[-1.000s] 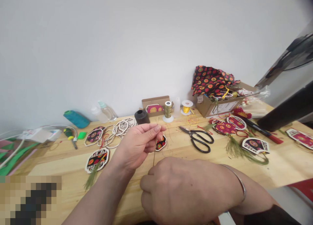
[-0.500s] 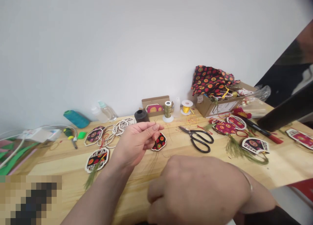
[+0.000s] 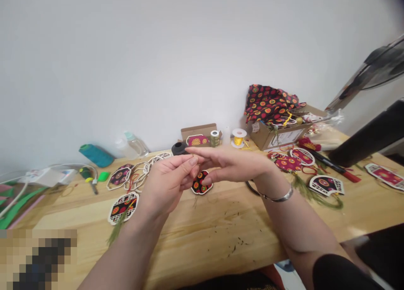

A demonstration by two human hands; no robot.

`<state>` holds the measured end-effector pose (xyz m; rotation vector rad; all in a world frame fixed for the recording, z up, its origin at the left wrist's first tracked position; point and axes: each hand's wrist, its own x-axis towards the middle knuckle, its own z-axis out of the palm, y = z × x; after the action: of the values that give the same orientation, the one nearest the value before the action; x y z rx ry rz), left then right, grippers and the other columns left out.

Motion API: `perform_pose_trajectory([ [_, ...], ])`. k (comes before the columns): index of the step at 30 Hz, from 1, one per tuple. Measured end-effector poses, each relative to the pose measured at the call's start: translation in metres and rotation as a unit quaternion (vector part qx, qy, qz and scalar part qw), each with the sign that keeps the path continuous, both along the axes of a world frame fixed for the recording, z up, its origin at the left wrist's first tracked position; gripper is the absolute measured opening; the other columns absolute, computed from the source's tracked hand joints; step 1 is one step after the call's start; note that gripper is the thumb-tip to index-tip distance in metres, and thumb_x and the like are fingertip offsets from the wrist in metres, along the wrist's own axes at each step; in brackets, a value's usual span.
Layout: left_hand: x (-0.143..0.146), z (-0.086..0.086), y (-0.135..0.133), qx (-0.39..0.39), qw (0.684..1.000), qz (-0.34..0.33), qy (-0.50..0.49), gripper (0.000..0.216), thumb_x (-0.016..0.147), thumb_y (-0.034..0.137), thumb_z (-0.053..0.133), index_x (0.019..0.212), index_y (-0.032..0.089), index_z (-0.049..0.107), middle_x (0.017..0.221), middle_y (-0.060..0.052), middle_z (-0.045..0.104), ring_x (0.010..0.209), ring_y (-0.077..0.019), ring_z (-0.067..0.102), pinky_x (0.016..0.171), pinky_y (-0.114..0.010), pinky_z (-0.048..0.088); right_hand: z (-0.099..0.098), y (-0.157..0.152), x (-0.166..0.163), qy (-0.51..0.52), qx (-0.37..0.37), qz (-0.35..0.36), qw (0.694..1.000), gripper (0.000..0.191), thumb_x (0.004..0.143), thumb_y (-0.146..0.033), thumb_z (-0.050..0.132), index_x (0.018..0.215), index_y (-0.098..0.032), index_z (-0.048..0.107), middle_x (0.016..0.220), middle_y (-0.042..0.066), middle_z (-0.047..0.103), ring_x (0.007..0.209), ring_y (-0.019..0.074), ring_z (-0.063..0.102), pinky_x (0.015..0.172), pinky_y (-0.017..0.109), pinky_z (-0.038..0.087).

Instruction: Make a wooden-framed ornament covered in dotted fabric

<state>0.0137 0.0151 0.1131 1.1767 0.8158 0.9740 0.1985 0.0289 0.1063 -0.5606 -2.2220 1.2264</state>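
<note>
My left hand (image 3: 167, 184) is raised over the wooden table (image 3: 221, 235), its thumb and forefinger pinched on thin green threads (image 3: 195, 199) that trail down toward the table. My right hand (image 3: 232, 166), a metal bangle (image 3: 277, 196) on its wrist, reaches in from the right. Its fingers are stretched out and meet the left fingertips. Just below both hands is a small black ornament with red flowers (image 3: 198, 184); the right thumb is next to it. I cannot tell whether the ornament rests on the table or hangs from the threads.
Framed fabric ornaments (image 3: 124, 205) lie at the left, and more with green tassels (image 3: 326, 184) at the right. Thread spools (image 3: 239, 137), a black spool (image 3: 179, 148), a teal spool (image 3: 96, 155) and bottles (image 3: 135, 142) line the wall. A cardboard box (image 3: 284, 137) holds patterned fabric (image 3: 271, 102).
My right hand rose from the near table edge and went up to the left fingertips, its fingers now spread. The view has dipped slightly; the scissors are now mostly hidden behind the right wrist.
</note>
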Motion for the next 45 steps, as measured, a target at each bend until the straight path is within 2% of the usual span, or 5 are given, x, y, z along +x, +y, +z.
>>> perform_pose_trajectory([
  [6, -0.001, -0.003, 0.001, 0.021, 0.999, 0.038, 0.021, 0.029, 0.067, 0.034, 0.081, 0.060, 0.010, 0.067, 0.053, 0.002, 0.050, 0.043, -0.0025, 0.033, 0.041, -0.018, 0.020, 0.013, -0.008, 0.002, -0.094, 0.018, -0.151, 0.984, 0.014, 0.087, -0.019, 0.063, 0.096, -0.011, 0.070, 0.067, -0.002, 0.064, 0.060, 0.0071, 0.053, 0.055, 0.020, 0.040],
  [11, 0.001, -0.007, 0.003, 0.006, 1.000, 0.012, 0.028, 0.029, 0.066, 0.033, 0.082, 0.057, 0.011, 0.066, 0.052, 0.001, 0.052, 0.042, -0.0028, 0.035, 0.041, -0.019, 0.020, 0.017, -0.012, 0.008, -0.052, 0.131, -0.264, 0.954, 0.019, 0.086, -0.022, 0.064, 0.071, -0.012, 0.070, 0.057, -0.005, 0.056, 0.055, 0.0061, 0.044, 0.053, 0.021, 0.032],
  [22, 0.002, -0.005, 0.001, -0.058, 0.997, -0.042, 0.031, 0.027, 0.063, 0.034, 0.084, 0.074, 0.012, 0.076, 0.050, 0.002, 0.052, 0.043, -0.0036, 0.036, 0.041, -0.018, 0.021, 0.014, -0.007, 0.000, -0.028, 0.191, -0.284, 0.939, 0.018, 0.085, -0.009, 0.053, 0.072, -0.014, 0.064, 0.071, -0.001, 0.066, 0.067, 0.0082, 0.055, 0.065, 0.022, 0.038],
  [37, 0.003, -0.006, 0.000, -0.055, 0.996, -0.068, 0.014, 0.024, 0.068, 0.034, 0.081, 0.075, 0.012, 0.075, 0.049, 0.004, 0.050, 0.043, -0.0024, 0.034, 0.041, -0.016, 0.020, 0.010, -0.003, 0.007, 0.030, 0.114, -0.201, 0.973, 0.017, 0.091, -0.025, 0.060, 0.091, -0.012, 0.070, 0.080, 0.001, 0.068, 0.072, 0.0080, 0.057, 0.066, 0.021, 0.042],
  [45, 0.003, -0.008, -0.001, -0.055, 0.996, -0.063, 0.018, 0.022, 0.071, 0.033, 0.079, 0.073, 0.012, 0.075, 0.049, 0.004, 0.047, 0.044, -0.0022, 0.033, 0.041, -0.015, 0.020, 0.010, -0.003, 0.000, 0.032, 0.166, -0.253, 0.952, 0.014, 0.082, -0.010, 0.065, 0.068, -0.013, 0.066, 0.065, -0.003, 0.062, 0.063, 0.0064, 0.052, 0.060, 0.020, 0.038],
])
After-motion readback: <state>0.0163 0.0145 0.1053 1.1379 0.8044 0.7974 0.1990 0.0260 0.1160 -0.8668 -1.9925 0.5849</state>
